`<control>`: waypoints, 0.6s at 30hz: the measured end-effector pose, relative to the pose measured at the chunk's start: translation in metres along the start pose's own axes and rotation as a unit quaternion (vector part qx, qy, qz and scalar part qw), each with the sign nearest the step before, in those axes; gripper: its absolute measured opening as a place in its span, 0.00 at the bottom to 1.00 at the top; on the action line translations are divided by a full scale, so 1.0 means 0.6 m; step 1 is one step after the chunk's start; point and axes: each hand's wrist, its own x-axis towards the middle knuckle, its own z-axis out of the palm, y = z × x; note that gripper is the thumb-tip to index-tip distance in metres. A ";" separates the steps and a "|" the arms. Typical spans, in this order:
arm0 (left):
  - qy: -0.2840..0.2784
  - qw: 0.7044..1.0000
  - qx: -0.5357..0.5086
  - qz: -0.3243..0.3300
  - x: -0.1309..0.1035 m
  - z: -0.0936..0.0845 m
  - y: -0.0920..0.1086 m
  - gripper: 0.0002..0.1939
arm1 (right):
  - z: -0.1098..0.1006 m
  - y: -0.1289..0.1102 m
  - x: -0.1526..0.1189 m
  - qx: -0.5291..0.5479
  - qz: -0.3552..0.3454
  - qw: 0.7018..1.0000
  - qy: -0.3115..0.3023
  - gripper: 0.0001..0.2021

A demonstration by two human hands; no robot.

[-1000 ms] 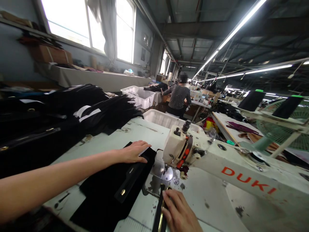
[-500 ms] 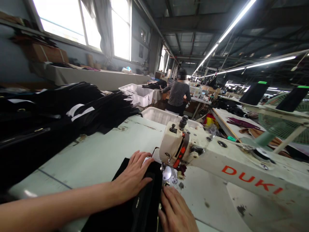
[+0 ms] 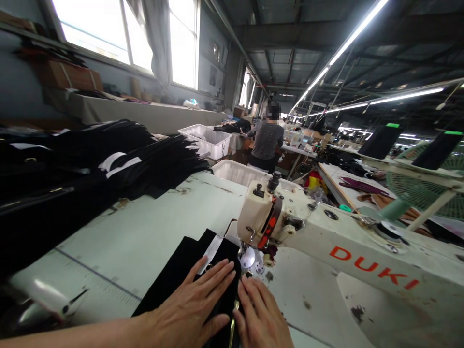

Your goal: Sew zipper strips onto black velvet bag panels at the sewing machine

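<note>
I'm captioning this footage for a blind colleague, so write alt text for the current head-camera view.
A person's left hand lies flat on black fabric and their right hand touches a gold zipper, close to the needle end of a sewing machine lettered DUKI. Black fabric pieces are heaped at left; beyond, a co-worker sits facing away.

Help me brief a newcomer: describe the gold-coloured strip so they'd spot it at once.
Start at the big cream sewing machine lettered DUKI, then look down the picture from its needle end. Between the left hand and right hand runs a narrow gold-coloured strip; its metallic shine sets it apart from the dull black cloth beside it.
</note>
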 end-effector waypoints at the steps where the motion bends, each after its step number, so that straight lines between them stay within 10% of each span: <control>1: 0.001 1.000 0.000 -0.003 0.001 0.001 -0.001 0.33 | 0.000 0.000 0.001 -0.001 -0.002 1.000 0.003 0.18; 18: -0.025 0.999 -0.032 -0.007 0.014 -0.009 -0.005 0.31 | 0.018 0.014 -0.029 0.022 -0.043 0.998 -0.031 0.17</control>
